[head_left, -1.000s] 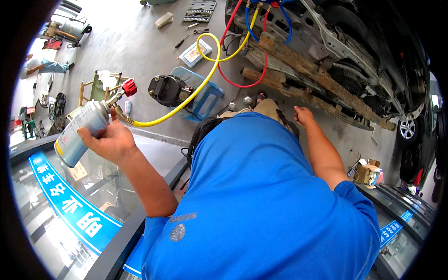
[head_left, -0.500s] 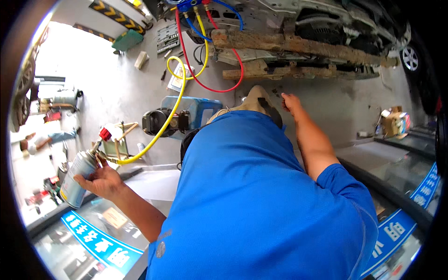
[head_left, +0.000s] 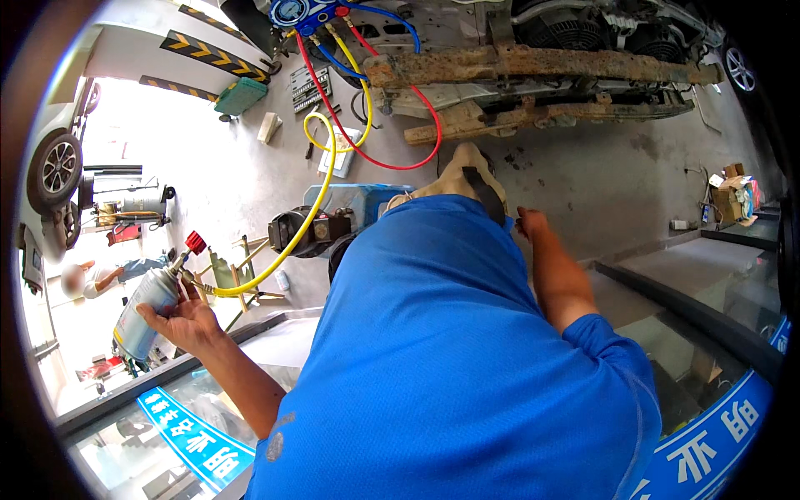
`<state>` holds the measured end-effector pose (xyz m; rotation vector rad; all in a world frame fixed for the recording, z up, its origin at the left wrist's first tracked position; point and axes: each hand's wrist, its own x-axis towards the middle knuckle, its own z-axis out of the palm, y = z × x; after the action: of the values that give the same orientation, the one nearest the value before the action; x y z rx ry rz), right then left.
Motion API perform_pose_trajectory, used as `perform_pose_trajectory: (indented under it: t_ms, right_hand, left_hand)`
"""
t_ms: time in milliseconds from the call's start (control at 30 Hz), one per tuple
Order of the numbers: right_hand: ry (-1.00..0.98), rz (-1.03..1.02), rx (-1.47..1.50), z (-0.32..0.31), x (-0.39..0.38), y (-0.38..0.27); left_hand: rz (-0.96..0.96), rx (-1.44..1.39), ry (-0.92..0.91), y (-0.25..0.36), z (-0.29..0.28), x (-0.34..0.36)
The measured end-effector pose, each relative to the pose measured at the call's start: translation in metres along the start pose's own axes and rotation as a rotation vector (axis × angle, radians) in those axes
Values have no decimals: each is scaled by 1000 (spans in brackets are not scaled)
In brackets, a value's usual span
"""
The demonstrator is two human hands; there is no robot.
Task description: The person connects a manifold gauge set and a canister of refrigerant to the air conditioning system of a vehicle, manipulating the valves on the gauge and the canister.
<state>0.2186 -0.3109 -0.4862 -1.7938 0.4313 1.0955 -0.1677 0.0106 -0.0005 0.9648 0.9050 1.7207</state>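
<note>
My left hand is closed round a silvery refrigerant can, held tilted out to my left. At its top sits a can tap with a red handle. From the tap a yellow hose loops up to a blue manifold gauge set at the car front. My right hand hangs beside my right leg, with nothing visible in it. Its fingers are loosely bent and a little apart, some of them partly hidden.
Rusty bumper beams cross the exposed car front ahead. A blue bin and a folding stool stand to my left. Farther off are a tool case and a person. Glass doors are behind me; cardboard boxes stand at right.
My view has shifted, showing more of the gauge set and the car wheel at left. The can stays in my left hand. My right hand has drawn closer to my leg.
</note>
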Motion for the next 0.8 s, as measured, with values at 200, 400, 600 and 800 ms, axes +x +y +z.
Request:
perform_pose_trajectory:
  t_ms: [200,400,600,800]
  right_hand:
    - [1,31,-26,-8,3,4]
    - [-44,-56,59,-6,10,-13]
    - [0,-91,-21,2,8,-59]
    - [-40,-106,-268,-4,9,-113]
  left_hand:
    - [13,-15,9,-4,6,-4]
    - [41,-25,-7,-2,8,-1]
    - [107,-41,11,4,3,5]
    - [263,-120,39,33,17,34]
